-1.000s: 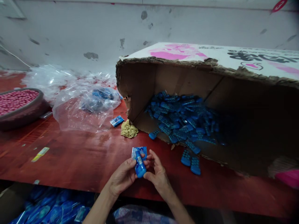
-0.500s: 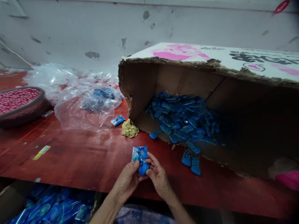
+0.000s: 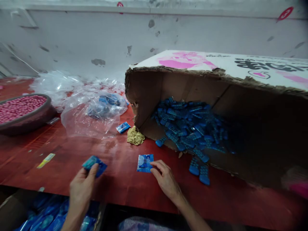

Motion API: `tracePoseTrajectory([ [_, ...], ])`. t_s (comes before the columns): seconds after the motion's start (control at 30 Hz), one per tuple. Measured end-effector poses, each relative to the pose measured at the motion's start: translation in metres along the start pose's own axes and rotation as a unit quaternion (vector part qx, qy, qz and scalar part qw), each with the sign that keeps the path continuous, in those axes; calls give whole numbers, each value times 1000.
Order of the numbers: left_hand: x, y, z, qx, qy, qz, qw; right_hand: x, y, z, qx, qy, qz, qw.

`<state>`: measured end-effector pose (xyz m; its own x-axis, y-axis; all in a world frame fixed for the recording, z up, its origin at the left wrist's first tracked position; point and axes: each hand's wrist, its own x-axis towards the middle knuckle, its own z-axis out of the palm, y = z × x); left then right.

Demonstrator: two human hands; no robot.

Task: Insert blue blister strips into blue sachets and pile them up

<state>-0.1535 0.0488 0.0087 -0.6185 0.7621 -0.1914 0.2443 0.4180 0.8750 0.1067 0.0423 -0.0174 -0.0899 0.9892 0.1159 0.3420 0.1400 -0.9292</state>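
Observation:
My left hand is closed on a small blue packet, pinched between thumb and fingers over the table at the left. My right hand has its thumb and fingertips closed on the right edge of a square blue printed packet, which is low over or on the table. Beyond it lie a crumpled yellowish lump and another small blue packet. A torn-edged cardboard box on its side holds a heap of small blue dotted pieces; some have spilled onto the table.
The red table runs along a stained wall. At the left are a basin of pink pieces and clear plastic bags with blue packets inside. Below the front edge, a box holds blue packets.
My hands were together on the blue packets and are now apart. My left hand has moved left with one packet; my right hand stays by the square one. The view has tilted slightly up.

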Motion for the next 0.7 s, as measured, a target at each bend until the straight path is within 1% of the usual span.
tracePoseTrajectory([
  [0.03,11,-2,-12,107,44,18,993,7,-3,1,-31,-2,-12,999],
  [0.07,18,-3,-21,170,94,53,980,16,-6,3,-66,-5,-20,998],
  [0.1,23,-4,-27,218,139,108,960,25,-8,7,-103,-10,-26,994],
  [0.13,25,-5,-28,242,168,166,941,37,-11,13,-142,-16,-29,989],
  [0.17,24,-6,-26,249,183,224,924,50,-13,20,-181,-24,-28,983],
  [0.2,21,-6,-21,245,183,274,912,63,-13,28,-216,-31,-31,976],
  [0.23,16,-7,-13,235,168,309,906,77,-13,37,-250,-32,-35,967],
  [0.3,4,-9,8,203,120,337,911,104,-10,53,-282,-37,-29,958],
  [0.37,-10,-14,30,164,44,335,927,126,-5,64,-287,-42,-31,957],
  [0.4,-17,-16,40,144,6,328,934,133,-3,66,-285,-45,-34,957],
  [0.47,-28,-23,57,112,-49,315,941,137,0,62,-284,-53,-43,957],
  [0.5,-33,-26,63,103,-66,313,942,134,2,56,-282,-56,-47,956],
  [0.57,-41,-30,71,96,-88,313,941,119,4,39,-281,-61,-56,956],
  [0.63,-46,-32,74,90,-108,310,940,95,6,21,-283,-69,-61,955],
  [0.7,-50,-31,74,74,-129,296,943,68,11,9,-299,-73,-57,950],
])
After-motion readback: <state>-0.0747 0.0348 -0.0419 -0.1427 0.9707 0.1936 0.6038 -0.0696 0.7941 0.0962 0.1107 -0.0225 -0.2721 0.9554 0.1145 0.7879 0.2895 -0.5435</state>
